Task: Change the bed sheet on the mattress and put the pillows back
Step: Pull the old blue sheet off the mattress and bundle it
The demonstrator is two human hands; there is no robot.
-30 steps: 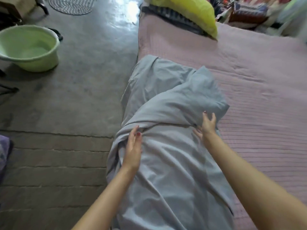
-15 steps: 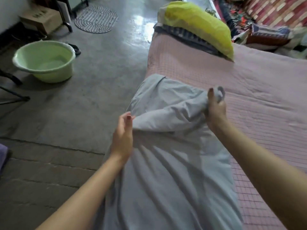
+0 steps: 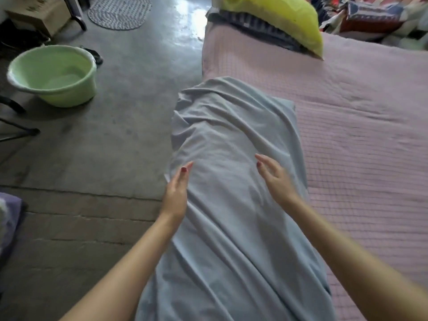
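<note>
Your left hand (image 3: 176, 195) and right hand (image 3: 276, 179), fingers spread, hover over the limp, light grey sheet (image 3: 231, 181); take it by its far corners.

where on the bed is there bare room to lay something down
Free: the pink mattress cover right of the grey sheet, below the yellow pillow. A smaller strip lies between pillow and sheet. Crowded: the far right corner with piled bedding, and the left edge under the sheet.

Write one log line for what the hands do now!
left hand: open | right hand: open | grey sheet: bunched on mattress
</note>
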